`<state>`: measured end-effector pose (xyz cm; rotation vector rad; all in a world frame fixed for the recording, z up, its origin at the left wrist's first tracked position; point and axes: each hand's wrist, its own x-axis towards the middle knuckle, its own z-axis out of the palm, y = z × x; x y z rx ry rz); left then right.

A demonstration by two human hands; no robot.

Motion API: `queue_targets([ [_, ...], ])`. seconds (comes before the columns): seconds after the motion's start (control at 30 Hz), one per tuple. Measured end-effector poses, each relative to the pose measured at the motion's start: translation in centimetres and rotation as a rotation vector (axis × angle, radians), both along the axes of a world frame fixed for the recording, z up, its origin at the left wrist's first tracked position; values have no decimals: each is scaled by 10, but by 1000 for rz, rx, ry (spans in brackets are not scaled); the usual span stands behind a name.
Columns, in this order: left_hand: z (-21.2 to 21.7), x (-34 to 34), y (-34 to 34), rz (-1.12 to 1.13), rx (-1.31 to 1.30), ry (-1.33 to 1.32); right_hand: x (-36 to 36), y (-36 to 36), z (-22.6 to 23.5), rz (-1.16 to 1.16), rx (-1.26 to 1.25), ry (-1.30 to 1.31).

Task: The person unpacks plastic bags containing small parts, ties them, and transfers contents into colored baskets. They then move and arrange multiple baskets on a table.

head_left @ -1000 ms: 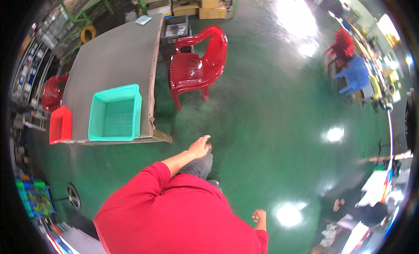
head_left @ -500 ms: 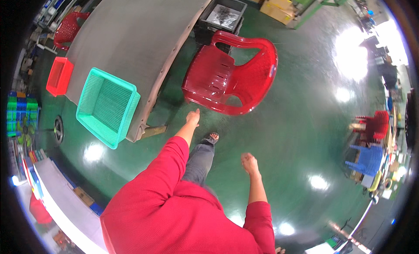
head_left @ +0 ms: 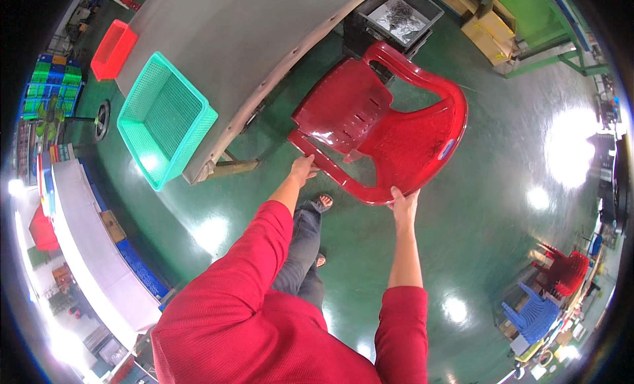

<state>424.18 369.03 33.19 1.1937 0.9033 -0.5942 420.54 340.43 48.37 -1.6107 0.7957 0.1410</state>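
Observation:
A glossy dark-red plastic armchair [head_left: 353, 103] stands in front of me beside the table. My left hand [head_left: 304, 169] is closed at the front end of its near armrest. At the rear of that same armrest, where it curves into the backrest, my right hand [head_left: 403, 202] grips the rim with the thumb on top. The fingers of both hands are partly hidden under the plastic. A turquoise mesh basket [head_left: 168, 120] rests at the near end of the brown-grey table [head_left: 238, 60], to the left of my hands.
Beyond the chair sits a black crate [head_left: 403, 17] holding dark small pieces on white sheeting. A red tray [head_left: 113, 50] is past the basket. Cardboard boxes [head_left: 489, 34] lie far right; stacked blue chairs [head_left: 531, 314] and red chairs [head_left: 566, 273] stand at the right. Green floor surrounds my feet.
Both hands have come onto the chair: the left has reached the armrest's front, and the right has risen to its rear. The view has turned, shifting the chair rightward in it.

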Motion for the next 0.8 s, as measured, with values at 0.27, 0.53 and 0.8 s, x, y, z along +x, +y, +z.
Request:
queue_targets([
  [0.27,14,-69,47,24,142,115,-64,26,12,95,-3,83],
  [0.53,-5,-86,66,3,279,217,-53,14,14,144,-147,107],
  [0.8,18,-66,81,-1465,845,200,-80,17,52,397,-566,200],
])
